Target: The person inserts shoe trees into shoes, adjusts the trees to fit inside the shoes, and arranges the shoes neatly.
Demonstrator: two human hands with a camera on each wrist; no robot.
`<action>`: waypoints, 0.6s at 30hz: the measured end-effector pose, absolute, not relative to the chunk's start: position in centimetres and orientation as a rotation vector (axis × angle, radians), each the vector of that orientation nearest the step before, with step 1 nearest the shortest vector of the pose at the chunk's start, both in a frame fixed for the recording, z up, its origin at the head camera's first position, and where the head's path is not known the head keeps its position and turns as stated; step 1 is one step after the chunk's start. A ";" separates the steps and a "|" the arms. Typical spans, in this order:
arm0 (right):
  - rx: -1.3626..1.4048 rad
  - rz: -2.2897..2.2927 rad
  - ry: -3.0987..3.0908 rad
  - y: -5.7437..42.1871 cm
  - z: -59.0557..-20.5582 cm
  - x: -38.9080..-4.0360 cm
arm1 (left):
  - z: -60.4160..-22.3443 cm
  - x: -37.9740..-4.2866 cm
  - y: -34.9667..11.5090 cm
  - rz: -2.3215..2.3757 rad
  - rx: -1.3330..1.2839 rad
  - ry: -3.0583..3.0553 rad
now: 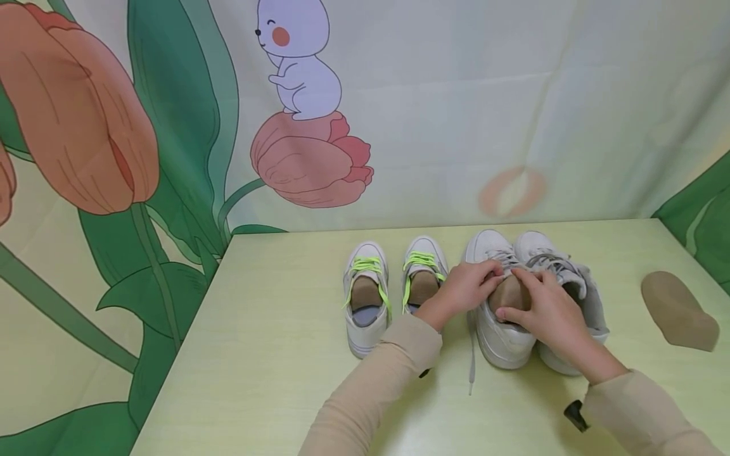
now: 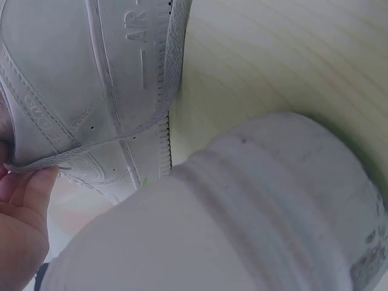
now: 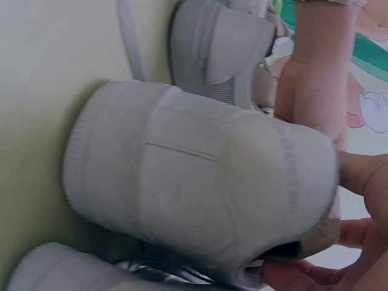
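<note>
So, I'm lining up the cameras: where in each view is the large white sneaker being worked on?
Head: right of centre, below mid-height, the left large white sneaker of the bigger pair.
Left wrist: upper left, cropped, its side marked "AIR".
Right wrist: centre, its heel facing the camera.
Shared landmark: the grey shoelace, left of it; across its side; above it, upper left.

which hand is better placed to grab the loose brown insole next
Likely the right hand; the loose insole lies on its side of the table, and the left hand is farther away.
</note>
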State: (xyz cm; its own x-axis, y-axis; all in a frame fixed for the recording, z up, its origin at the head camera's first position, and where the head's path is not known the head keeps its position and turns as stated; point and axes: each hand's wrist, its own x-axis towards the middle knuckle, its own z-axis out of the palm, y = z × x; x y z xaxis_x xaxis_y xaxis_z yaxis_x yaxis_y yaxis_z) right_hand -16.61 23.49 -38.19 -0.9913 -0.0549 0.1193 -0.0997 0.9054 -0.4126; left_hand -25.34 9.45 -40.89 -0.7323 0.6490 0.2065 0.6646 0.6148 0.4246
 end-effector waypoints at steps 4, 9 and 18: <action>0.085 0.653 -3.025 23.4 -37.6 -16.7 | -40.8 -25.3 9.4 -0.765 -1.134 -2.796; 0.060 0.676 -3.050 23.3 -37.3 -16.8 | -40.7 -25.2 9.4 -0.778 -1.129 -2.809; 0.041 0.747 -3.021 23.1 -37.2 -17.0 | -40.8 -25.2 9.5 -0.774 -1.115 -2.819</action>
